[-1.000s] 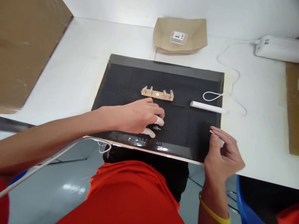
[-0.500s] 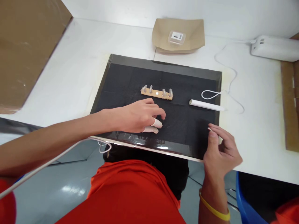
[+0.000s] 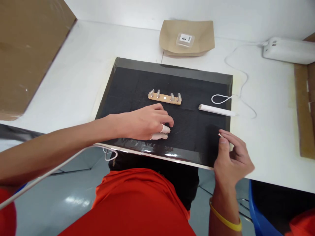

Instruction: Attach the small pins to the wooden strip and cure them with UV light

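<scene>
- Head view: right hand [image 3: 235, 152], four o'clock on the mat [image 3: 192, 134], pinches a small shiny piece [image 3: 220, 134]; probably light, stiff, slippery, best gripped by its edges.
- Left hand [image 3: 150, 122], ten o'clock from it: fingertips nearly meeting; cannot tell whether anything is held.

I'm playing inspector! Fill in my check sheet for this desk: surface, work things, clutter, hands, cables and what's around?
Surface: black mat on a white table.
Work things: strip with four clear pegs, lying on the mat; tiny shiny piece.
Clutter: white stick crossing the mat's right edge; tray behind, holding a clear box.
Hands: left hand at the mat, white-covered fingertips close together, anything between them hidden; right hand pinching the shiny piece.
Cables: thin cord, looped over the mat's right edge; thicker cable lower left.
Surroundings: cardboard left; blue chair lower right.
</scene>
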The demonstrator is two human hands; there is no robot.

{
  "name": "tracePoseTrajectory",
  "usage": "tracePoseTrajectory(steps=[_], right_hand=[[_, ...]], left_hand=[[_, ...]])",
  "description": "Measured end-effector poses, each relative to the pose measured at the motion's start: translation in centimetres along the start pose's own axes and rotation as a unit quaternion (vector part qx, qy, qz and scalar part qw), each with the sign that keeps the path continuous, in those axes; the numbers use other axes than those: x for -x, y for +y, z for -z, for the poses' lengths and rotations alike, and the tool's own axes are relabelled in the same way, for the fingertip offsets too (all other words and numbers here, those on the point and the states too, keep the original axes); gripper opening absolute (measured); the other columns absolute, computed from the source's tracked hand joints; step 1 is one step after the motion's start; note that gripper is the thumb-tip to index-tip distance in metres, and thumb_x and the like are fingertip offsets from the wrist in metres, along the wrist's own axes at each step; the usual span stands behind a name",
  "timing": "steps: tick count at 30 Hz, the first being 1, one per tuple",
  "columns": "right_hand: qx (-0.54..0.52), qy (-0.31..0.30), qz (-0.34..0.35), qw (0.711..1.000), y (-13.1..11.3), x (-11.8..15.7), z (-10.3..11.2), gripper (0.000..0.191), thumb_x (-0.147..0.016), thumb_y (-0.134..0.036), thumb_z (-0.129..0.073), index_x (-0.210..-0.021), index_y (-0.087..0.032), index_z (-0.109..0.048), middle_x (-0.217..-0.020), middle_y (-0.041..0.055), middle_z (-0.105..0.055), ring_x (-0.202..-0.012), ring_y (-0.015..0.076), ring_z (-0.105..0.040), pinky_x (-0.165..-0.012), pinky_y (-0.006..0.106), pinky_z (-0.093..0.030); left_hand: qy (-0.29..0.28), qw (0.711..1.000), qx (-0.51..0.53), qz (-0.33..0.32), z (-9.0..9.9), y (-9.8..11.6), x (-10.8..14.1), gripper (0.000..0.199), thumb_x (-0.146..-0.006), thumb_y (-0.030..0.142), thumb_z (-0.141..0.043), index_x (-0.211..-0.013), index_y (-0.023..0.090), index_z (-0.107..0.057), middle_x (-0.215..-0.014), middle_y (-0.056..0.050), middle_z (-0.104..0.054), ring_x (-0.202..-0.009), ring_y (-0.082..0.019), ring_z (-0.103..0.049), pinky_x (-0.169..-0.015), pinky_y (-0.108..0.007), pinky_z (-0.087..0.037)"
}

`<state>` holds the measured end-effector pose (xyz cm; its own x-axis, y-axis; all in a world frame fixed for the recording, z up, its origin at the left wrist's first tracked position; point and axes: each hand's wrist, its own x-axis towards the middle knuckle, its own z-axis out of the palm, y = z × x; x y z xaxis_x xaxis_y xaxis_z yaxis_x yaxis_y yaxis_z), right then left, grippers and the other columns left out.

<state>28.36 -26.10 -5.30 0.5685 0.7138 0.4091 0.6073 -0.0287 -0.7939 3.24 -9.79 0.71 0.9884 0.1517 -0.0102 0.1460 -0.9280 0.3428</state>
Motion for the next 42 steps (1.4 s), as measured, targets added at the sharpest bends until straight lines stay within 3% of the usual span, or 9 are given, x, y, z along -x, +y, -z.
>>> tracePoseTrajectory(steps=[20, 42], right_hand=[[-0.004, -0.003, -0.001, 1.0, -0.08, -0.01, 0.05, 0.013, -0.096, -0.027, -0.069, -0.099, -0.019, -0.079, -0.103, 0.0086, -0.081, -0.101, 0.0235, -0.075, -0.096, 0.046, -0.059], [-0.014, 0.0, -0.004, 1.0, 0.03, 0.06, -0.04, 0.014, -0.096, -0.028, -0.07, -0.1, -0.019, -0.079, -0.103, 0.009, -0.081, -0.101, 0.0228, -0.075, -0.097, 0.046, -0.058]], left_hand=[[-0.009, 1.0, 0.008, 0.002, -0.04, -0.32, -0.57, 0.024, -0.105, 0.031, -0.059, -0.102, 0.022, -0.081, -0.127, -0.007, -0.076, -0.106, -0.02, -0.069, -0.101, -0.037, -0.04], [-0.028, 1.0, 0.001, 0.008, 0.1, -0.4, -0.32, 0.023, -0.103, 0.035, -0.063, -0.107, 0.02, -0.081, -0.142, -0.009, -0.069, -0.113, -0.025, -0.07, -0.106, -0.038, -0.04]])
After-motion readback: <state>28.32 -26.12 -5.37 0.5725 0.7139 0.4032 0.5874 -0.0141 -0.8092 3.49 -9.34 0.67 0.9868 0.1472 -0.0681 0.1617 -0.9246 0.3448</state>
